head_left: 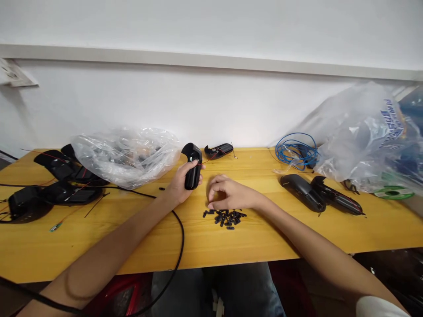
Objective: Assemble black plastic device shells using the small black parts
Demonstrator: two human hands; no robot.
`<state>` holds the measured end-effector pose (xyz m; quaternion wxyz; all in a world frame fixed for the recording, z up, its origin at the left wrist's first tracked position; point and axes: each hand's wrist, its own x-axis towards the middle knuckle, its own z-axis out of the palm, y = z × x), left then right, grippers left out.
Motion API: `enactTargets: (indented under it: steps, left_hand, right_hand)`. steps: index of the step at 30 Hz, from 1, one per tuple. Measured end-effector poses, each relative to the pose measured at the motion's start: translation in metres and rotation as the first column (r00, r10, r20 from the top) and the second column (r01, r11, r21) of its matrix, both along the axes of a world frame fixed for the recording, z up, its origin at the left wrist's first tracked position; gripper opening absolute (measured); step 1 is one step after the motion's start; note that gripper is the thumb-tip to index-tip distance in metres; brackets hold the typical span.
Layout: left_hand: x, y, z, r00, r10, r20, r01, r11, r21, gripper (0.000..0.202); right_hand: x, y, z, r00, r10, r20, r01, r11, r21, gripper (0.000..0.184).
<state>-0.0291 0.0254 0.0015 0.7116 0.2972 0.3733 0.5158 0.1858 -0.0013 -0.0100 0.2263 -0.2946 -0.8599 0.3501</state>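
Note:
My left hand is wrapped round a black plastic handle-shaped housing, holding it upright on the yellow wooden table. Just right of it my right hand rests on the table with its fingers curled down in a pinch at the top of a small pile of several tiny black parts. What the fingertips hold is too small to make out. A thin red wire runs from the housing toward another black shell half lying near the wall.
A clear plastic bag and several black housings with wires lie at the left. A blue wire coil, two black housings, a large plastic bag and a solder spool sit right. A black cable loops over the front edge.

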Motion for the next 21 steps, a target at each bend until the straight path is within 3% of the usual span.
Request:
enactTargets:
  steps: [6, 12, 17, 21]
  left_hand:
    - [-0.002, 0.001, 0.005, 1.000, -0.013, 0.025, 0.014, 0.997, -0.072, 0.018]
    - [-0.006, 0.002, 0.004, 0.987, -0.147, 0.061, 0.148, 0.989, -0.009, 0.039]
    - [-0.008, -0.001, -0.003, 0.977, -0.213, -0.013, 0.213, 0.966, 0.150, 0.074]
    - [-0.003, -0.009, -0.010, 0.971, -0.172, -0.167, 0.208, 0.951, 0.231, 0.072]
  right_hand:
    - [-0.005, -0.003, -0.005, 0.999, -0.021, 0.037, 0.020, 0.999, 0.027, 0.014]
    - [-0.005, -0.004, -0.003, 0.999, -0.017, -0.051, 0.017, 1.000, 0.007, 0.007]
    - [-0.006, -0.008, -0.002, 0.943, -0.239, -0.232, 0.202, 0.964, -0.173, 0.015]
    - [-0.011, -0.001, -0.008, 0.821, -0.371, -0.434, 0.256, 0.918, -0.302, 0.030]
